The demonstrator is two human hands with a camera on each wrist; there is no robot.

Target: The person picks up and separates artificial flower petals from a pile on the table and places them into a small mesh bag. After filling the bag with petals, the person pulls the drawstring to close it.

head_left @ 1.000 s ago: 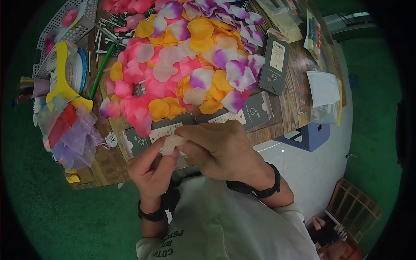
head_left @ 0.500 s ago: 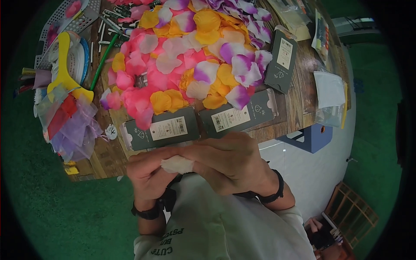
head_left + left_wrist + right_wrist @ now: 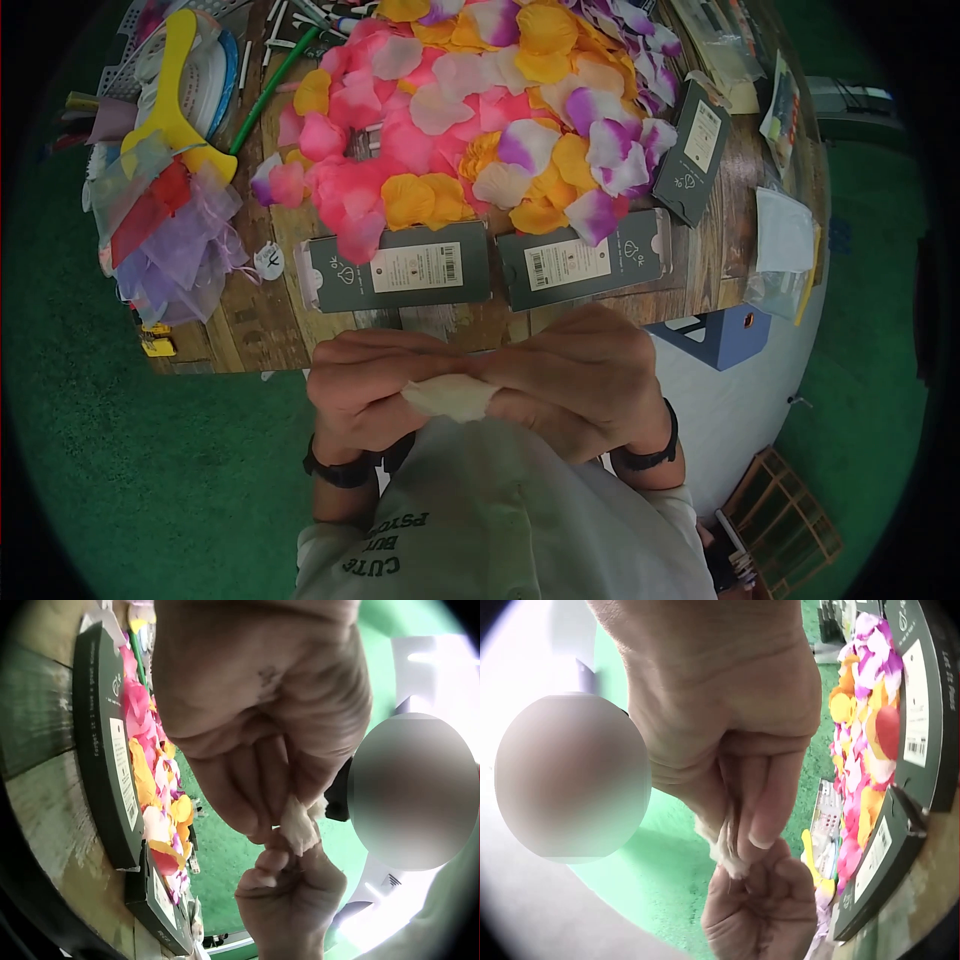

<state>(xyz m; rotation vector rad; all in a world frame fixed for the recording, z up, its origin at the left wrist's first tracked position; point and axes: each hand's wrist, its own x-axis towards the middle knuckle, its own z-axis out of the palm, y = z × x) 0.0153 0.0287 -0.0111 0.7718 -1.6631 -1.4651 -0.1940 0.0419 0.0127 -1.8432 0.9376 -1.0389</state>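
Note:
Both hands meet in front of the shirt, just off the table's near edge. Between them is a thin, soft, pale cream piece (image 3: 452,397), wrinkled like tissue or fabric; its exact kind I cannot tell. The left hand (image 3: 365,385) pinches one end between thumb and curled fingers, and the right hand (image 3: 580,385) pinches the other. From the left wrist, the piece (image 3: 298,829) looks bunched at the fingertips. In the right wrist view it (image 3: 724,844) pokes out beside the thumb. Part of it is hidden inside the fingers.
Dark boxes (image 3: 425,268) (image 3: 585,262) lie along the table's near edge, another (image 3: 692,150) at right. Behind them spreads a heap of pink, orange and purple-white artificial petals (image 3: 440,110). At left are a yellow handled tool (image 3: 175,110) and sheer purple bags (image 3: 190,255).
Both hands have drawn back from over the boxes toward the shirt, still pinching the cream piece. It now shows wider between them. The head view has shifted, and the boxes are fully uncovered.

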